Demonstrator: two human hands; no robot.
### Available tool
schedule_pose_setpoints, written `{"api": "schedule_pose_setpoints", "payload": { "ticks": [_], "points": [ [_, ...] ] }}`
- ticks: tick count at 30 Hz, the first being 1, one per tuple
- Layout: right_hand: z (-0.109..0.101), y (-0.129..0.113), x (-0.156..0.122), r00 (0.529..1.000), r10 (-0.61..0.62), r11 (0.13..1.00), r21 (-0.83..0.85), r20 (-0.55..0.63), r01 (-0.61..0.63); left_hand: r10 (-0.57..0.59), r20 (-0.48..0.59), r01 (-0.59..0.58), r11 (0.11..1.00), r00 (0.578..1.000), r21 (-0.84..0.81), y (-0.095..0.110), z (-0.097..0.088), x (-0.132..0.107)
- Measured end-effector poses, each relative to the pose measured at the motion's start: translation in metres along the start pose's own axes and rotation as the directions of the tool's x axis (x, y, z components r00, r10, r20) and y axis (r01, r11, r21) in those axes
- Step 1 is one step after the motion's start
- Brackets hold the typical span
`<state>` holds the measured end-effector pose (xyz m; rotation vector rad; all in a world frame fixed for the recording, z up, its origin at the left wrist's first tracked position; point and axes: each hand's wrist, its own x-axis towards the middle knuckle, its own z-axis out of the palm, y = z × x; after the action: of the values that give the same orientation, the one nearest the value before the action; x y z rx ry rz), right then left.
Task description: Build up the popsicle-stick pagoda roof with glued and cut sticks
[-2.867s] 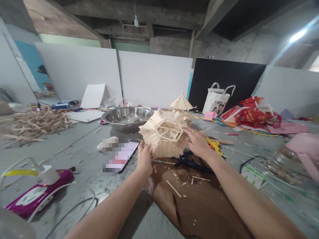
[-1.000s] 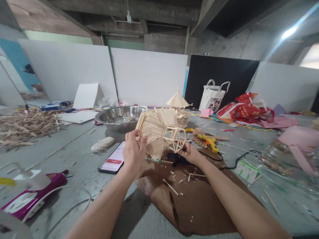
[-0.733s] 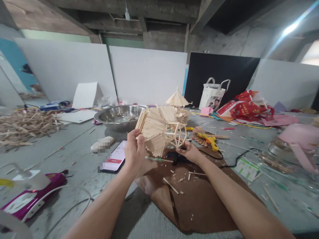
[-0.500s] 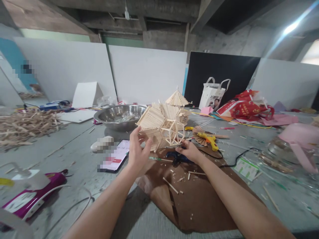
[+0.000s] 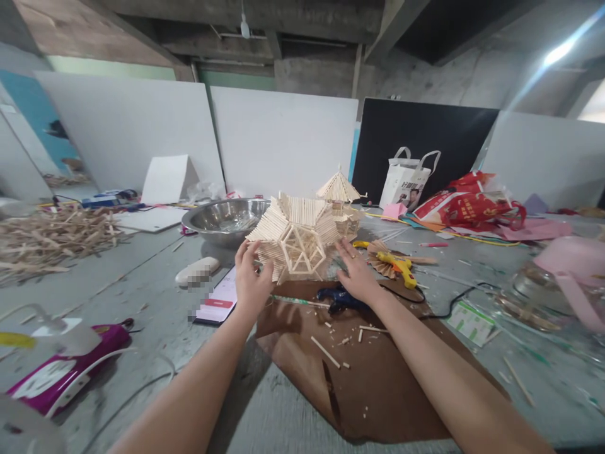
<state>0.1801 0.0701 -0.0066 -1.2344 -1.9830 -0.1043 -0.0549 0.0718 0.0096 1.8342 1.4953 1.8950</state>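
Observation:
A roof-shaped model of small wooden sticks (image 5: 295, 234) sits at the far edge of a brown paper sheet (image 5: 378, 378), its open lattice underside facing me. My left hand (image 5: 249, 280) holds its left edge, thumb and fingers pinched on the sticks. On the model's right side my right hand (image 5: 355, 271) lies flat with fingers spread, touching its lower corner. A smaller stick pavilion (image 5: 338, 189) stands just behind the model.
A steel bowl (image 5: 222, 221), a phone (image 5: 217, 302), a yellow glue gun (image 5: 397, 265), a dark blue tool (image 5: 340, 296), a pile of sticks (image 5: 51, 233), a magenta device with cable (image 5: 61, 366), bags (image 5: 467, 205) and white boards surround the spot.
The model was lifted and turned in both hands, then lowered onto the paper's far edge. My right hand has let go of the lattice and opened flat beside it.

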Motion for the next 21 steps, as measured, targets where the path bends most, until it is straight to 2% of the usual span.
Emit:
{"api": "schedule_pose_setpoints", "payload": {
  "ticks": [2,10,14,17,19,21],
  "points": [
    [0.002,0.002,0.002,1.0,0.012,1.0,0.001,0.027,-0.012,-0.007,0.024,0.008,0.999,1.0,-0.047,0.0,-0.001,0.0],
    [-0.006,0.011,-0.008,0.996,0.044,0.996,-0.071,-0.073,-0.049,-0.016,0.199,0.073,0.957,0.98,-0.282,0.013,0.0,-0.002],
    [-0.007,0.013,-0.013,0.988,0.092,0.988,-0.109,-0.125,-0.106,0.079,0.276,-0.009,0.969,0.958,-0.247,0.012,0.001,-0.003],
    [-0.007,0.014,-0.014,0.985,0.152,0.985,-0.076,-0.081,-0.158,0.099,0.263,-0.059,0.986,0.96,-0.156,0.01,0.002,-0.005],
    [-0.006,0.014,-0.014,0.983,0.175,0.982,-0.059,-0.052,-0.178,0.061,0.245,-0.032,0.992,0.968,-0.123,0.011,0.003,-0.007],
    [-0.006,0.013,-0.014,0.983,0.177,0.982,-0.059,-0.042,-0.18,0.006,0.24,0.041,0.981,0.971,-0.189,0.013,0.004,-0.008]
  ]
}}
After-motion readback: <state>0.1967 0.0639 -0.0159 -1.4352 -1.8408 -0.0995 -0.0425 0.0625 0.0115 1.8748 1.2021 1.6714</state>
